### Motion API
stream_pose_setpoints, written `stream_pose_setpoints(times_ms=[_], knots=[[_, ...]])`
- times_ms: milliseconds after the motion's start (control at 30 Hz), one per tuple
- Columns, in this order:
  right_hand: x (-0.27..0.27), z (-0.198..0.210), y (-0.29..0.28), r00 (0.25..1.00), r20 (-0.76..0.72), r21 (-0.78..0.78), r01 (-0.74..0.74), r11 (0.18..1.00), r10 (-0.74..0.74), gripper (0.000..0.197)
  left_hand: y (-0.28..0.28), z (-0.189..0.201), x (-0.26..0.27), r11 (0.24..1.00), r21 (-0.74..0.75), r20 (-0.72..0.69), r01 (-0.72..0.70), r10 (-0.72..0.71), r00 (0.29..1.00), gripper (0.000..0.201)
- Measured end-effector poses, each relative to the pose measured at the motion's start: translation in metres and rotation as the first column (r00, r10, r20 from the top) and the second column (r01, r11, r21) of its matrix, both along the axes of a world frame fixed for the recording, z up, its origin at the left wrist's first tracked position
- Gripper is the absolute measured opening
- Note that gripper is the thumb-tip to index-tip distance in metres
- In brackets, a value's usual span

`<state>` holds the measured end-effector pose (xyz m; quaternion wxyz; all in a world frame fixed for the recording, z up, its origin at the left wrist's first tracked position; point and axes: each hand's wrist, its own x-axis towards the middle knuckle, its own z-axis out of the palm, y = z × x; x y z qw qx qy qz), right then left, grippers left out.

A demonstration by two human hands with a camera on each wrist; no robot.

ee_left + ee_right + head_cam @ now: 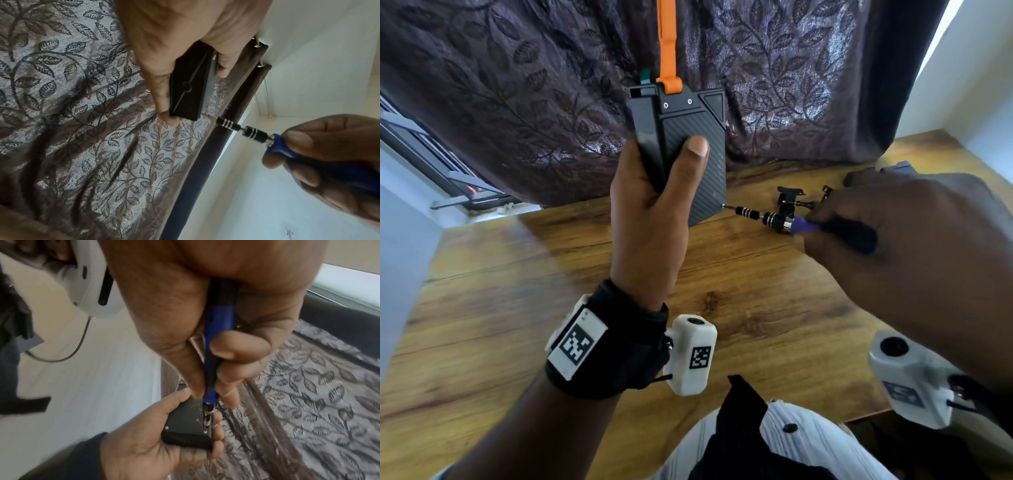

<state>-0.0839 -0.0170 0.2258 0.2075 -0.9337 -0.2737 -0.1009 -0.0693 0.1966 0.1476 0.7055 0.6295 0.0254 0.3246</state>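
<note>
My left hand (pixel 654 192) grips a black carbon-patterned box (pixel 698 137) upright above the wooden table (pixel 517 291), thumb on its front face. An orange strap (pixel 667 44) rises from the box's top. My right hand (pixel 893 233) holds a blue-handled screwdriver (pixel 774 217) level, its thin tip against the box's lower right edge. In the left wrist view the left hand (pixel 164 53) clamps the box (pixel 189 91), and the screwdriver (pixel 246 131) comes in from the right hand (pixel 329 162). The right wrist view shows the right hand (pixel 205 337) on the screwdriver (pixel 216 353), whose tip meets the box (pixel 185 426).
A dark leaf-patterned curtain (pixel 517 85) hangs behind the table. A small black bracket part (pixel 791 197) and a dark object (pixel 873 174) lie at the table's far right. A window frame (pixel 431 164) sits at the left. White wrist cameras (pixel 691 353) hang over the near table.
</note>
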Motion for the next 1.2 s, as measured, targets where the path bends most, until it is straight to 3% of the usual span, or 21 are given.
stream_pose_setpoints(times_ms=[67,133,367,500,567,633,767,933,1067,1200], knots=[[-0.001,0.002,0.001,0.994,-0.109,0.037,0.027,0.999,-0.023,0.037,0.0,0.002,0.0,1.0,0.019,0.01,-0.009,0.009,1.0,0.022],[0.0,0.002,0.002,0.981,-0.195,0.093,0.034,0.995,-0.015,0.034,0.0,0.004,-0.001,0.999,0.031,0.021,-0.025,0.025,0.999,0.021],[0.004,0.011,0.0,0.989,-0.127,0.046,0.077,0.996,-0.071,0.026,-0.006,-0.003,-0.004,0.999,0.047,-0.009,-0.007,0.007,1.0,0.031],[0.004,0.013,0.0,0.975,-0.203,0.031,0.093,0.995,-0.085,0.04,-0.011,-0.005,-0.007,1.0,0.027,-0.026,-0.005,0.006,1.0,0.029],[0.004,0.011,0.001,0.966,-0.25,0.038,0.08,0.996,-0.068,0.031,-0.01,-0.005,-0.007,0.999,0.032,-0.027,-0.014,0.015,1.0,0.034],[0.003,0.011,0.004,0.958,-0.279,0.008,0.066,0.998,-0.061,0.035,-0.009,-0.007,-0.007,0.999,0.041,-0.038,-0.025,0.027,0.999,0.04],[0.008,0.008,0.001,0.971,-0.226,0.008,0.081,0.997,-0.077,0.023,-0.011,-0.005,-0.009,0.999,0.043,-0.055,-0.007,0.01,0.998,0.039],[0.005,-0.002,0.005,0.958,-0.282,0.068,0.068,0.995,-0.046,0.043,-0.009,-0.003,-0.008,0.998,0.032,-0.042,-0.048,0.049,0.998,0.04],[0.006,-0.005,0.01,0.963,-0.261,0.078,0.086,0.993,-0.062,0.029,-0.005,0.0,-0.004,0.995,0.041,-0.032,-0.086,0.087,0.996,0.042],[0.004,-0.004,0.011,0.986,-0.141,0.125,0.108,0.986,-0.09,0.017,-0.004,0.001,-0.003,0.996,0.012,-0.032,-0.084,0.084,0.996,0.04]])
